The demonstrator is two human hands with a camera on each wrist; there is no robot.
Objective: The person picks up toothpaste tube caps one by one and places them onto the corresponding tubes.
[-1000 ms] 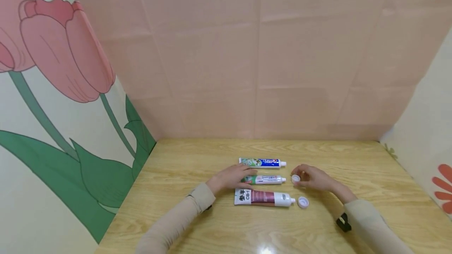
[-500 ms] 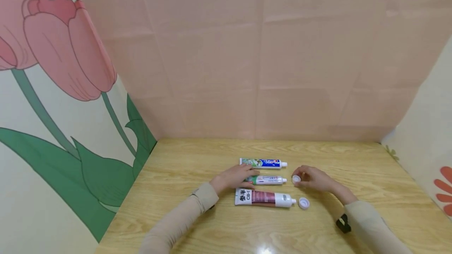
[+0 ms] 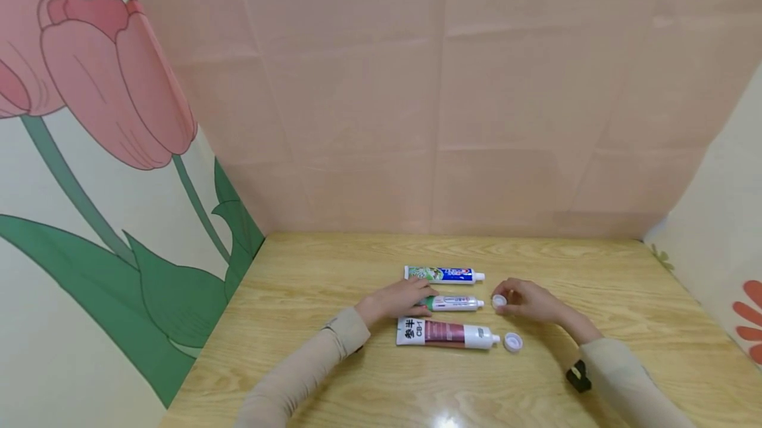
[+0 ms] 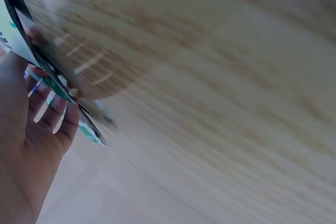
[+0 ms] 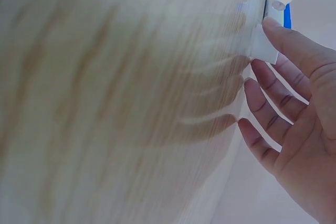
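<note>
Three toothpaste tubes lie in a row on the wooden table, nozzles to the right and uncapped. My left hand (image 3: 397,298) holds the flat tail of the middle green-and-white toothpaste tube (image 3: 457,303), thumb on the near side and fingers on the far side. In the left wrist view its fingers (image 4: 65,121) show beyond the green tube end. Just right of that tube's nozzle, my right hand (image 3: 532,301) pinches a small white cap (image 3: 499,300) between thumb and fingers. The right wrist view shows this cap (image 5: 266,45) at the tabletop, its other fingers spread behind.
Behind lies the blue-and-green toothpaste tube (image 3: 455,275); in front, the larger maroon-and-white tube (image 3: 443,334). A white cap (image 3: 512,342) sits beside the maroon tube's nozzle. A pink cloth (image 3: 434,117) hangs behind the table (image 3: 333,253), and flower-printed panels flank it.
The head view shifts slightly. My left hand edges a little to the right along the middle tube; my right hand stays nearly still with the cap.
</note>
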